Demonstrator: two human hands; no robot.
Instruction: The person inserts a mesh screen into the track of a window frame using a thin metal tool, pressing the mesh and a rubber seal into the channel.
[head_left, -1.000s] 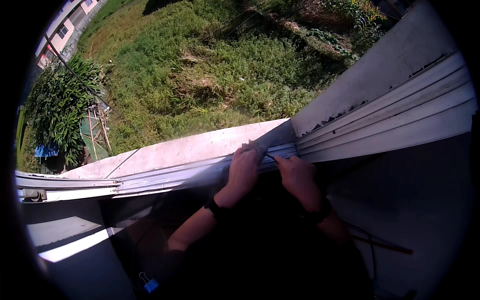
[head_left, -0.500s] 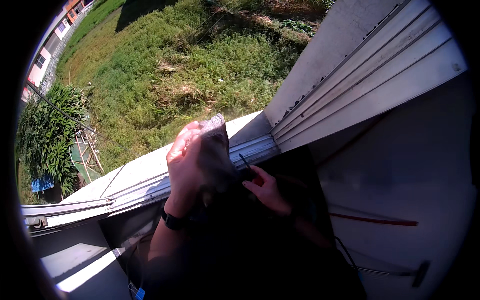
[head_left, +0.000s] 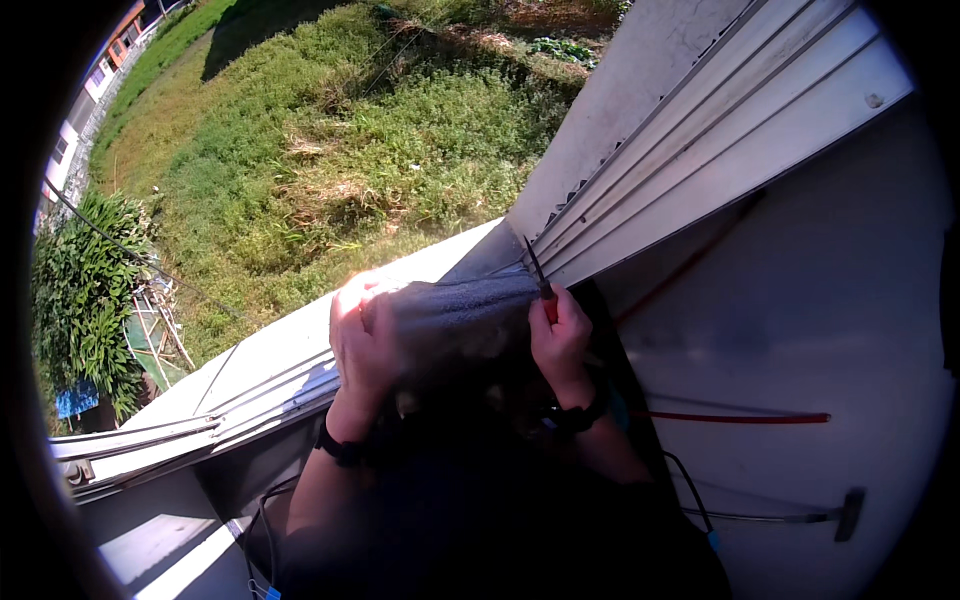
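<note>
left hand (head_left: 362, 340) grips the grey cloth (head_left: 465, 302), stretched rightward mid-frame; right hand (head_left: 562, 335) clasps a red-handled tool (head_left: 544, 284), tip upward.

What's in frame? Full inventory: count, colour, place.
cloth: one, grey, between the hands
thin tool: one, dark shaft, red handle, in right hand
window frame: one, white, right and below the opening
ledge: one, pale, outside the frame
field: one, green and tan, outside
bush: one, green, far left
buildings: count unclear, pale and orange, upper left
red rod: at least one, lower right
cables: at least two, dark, lower left and right
wristbands: two, dark, one per wrist
left hand: one, bare, centre-left
right hand: one, bare, right of centre
</note>
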